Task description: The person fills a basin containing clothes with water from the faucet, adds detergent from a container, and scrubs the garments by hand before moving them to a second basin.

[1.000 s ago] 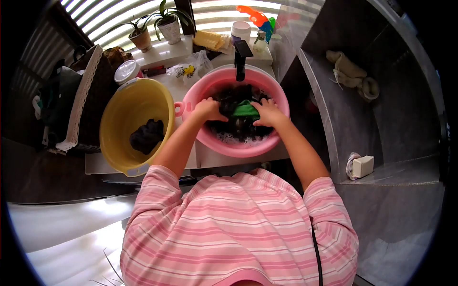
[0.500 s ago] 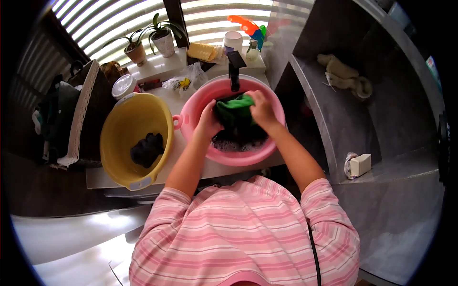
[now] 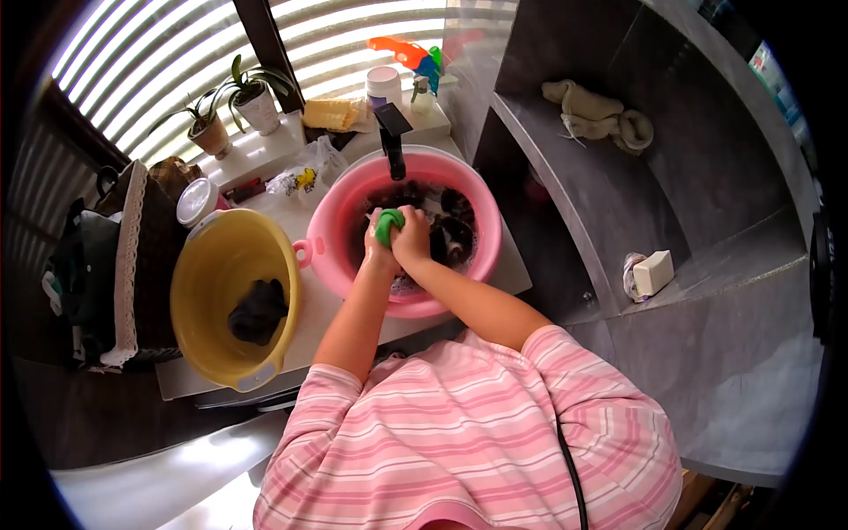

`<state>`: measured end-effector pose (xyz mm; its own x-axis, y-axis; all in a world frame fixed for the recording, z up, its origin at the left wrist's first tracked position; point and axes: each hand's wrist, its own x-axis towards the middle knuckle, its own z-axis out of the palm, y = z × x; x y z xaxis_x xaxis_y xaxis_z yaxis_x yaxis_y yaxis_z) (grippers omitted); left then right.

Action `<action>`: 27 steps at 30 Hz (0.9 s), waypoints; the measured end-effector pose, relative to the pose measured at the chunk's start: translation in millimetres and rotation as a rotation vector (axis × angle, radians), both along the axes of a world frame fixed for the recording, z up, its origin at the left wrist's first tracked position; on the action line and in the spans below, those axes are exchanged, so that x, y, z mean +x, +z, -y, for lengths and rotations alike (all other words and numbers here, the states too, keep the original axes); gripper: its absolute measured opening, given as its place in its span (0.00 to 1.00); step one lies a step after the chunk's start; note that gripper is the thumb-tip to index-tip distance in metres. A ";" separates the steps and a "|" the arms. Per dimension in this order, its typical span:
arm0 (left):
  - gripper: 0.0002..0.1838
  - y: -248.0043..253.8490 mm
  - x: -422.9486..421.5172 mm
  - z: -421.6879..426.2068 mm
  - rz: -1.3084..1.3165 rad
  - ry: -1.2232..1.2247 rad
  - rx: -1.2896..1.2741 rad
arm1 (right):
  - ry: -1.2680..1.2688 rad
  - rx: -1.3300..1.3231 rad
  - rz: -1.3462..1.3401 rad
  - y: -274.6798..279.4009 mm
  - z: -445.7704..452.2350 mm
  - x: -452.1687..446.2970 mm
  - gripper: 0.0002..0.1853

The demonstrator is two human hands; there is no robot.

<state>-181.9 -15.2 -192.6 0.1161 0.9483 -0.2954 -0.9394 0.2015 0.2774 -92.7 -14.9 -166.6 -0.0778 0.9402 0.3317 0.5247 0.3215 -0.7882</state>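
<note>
A bunched green cloth is squeezed between my two hands over the pink basin. My left hand wraps it from the left, and my right hand closes on it from the right, the two pressed together. Below them, dark wet fabric lies in sudsy water in the basin. A black faucet reaches over the basin's back rim. To the left, a yellow basin holds a wrung dark cloth.
A lace-trimmed basket stands left of the yellow basin. Potted plants and a spray bottle line the windowsill. On the grey ledge at right are a bar of soap and a beige cloth.
Both hands have come together and squeezed the green cloth into a small bundle; before, it hung loosely between them. The camera view has shifted, moving the surroundings leftward.
</note>
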 end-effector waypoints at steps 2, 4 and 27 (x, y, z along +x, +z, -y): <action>0.15 -8.0 5.4 -0.5 -0.217 0.097 0.031 | 0.029 -0.085 -0.041 -1.6 -7.8 -2.6 0.14; 0.15 -3.5 12.7 -0.2 -0.429 0.198 0.060 | 0.048 -0.242 -0.082 6.0 -9.3 -3.3 0.11; 0.35 40.1 -13.3 25.6 -2.470 -0.379 -0.204 | 0.471 -0.241 0.686 -17.1 -64.8 67.8 0.31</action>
<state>-195.3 -40.7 -152.5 -0.3234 0.9358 -0.1400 0.9023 0.3496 0.2523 -24.8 49.9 -183.6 -0.5871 0.7982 -0.1349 0.7632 0.4902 -0.4209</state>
